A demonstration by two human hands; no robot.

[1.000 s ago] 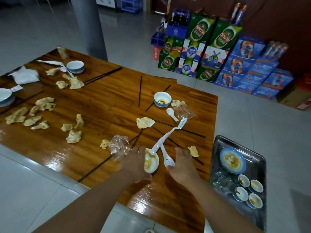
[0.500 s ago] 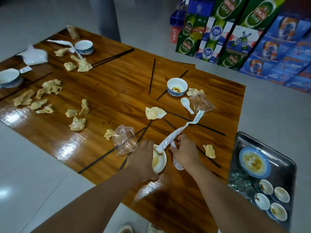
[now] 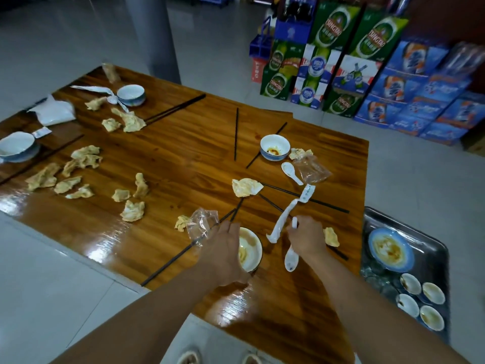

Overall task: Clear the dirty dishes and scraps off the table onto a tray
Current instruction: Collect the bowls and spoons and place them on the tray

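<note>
Partway through, by the look of things. Already loaded on the metal tray off the desk's right edge: a blue-rimmed plate smeared with sauce, and four small sauce dishes at its near end. Near the desk's front edge, left hand gripping the rim of a soiled white bowl, fingers curled round its left side. Right hand pinching the handle of a white soup spoon, bowl end hanging down. Beside it, a twisted white paper wrapper. Plenty left: another spoon, a bowl toward the far right corner, two more bowls at the left end, black chopsticks scattered about, crumpled plastic wrap, and many wadded napkins across the left half.
</note>
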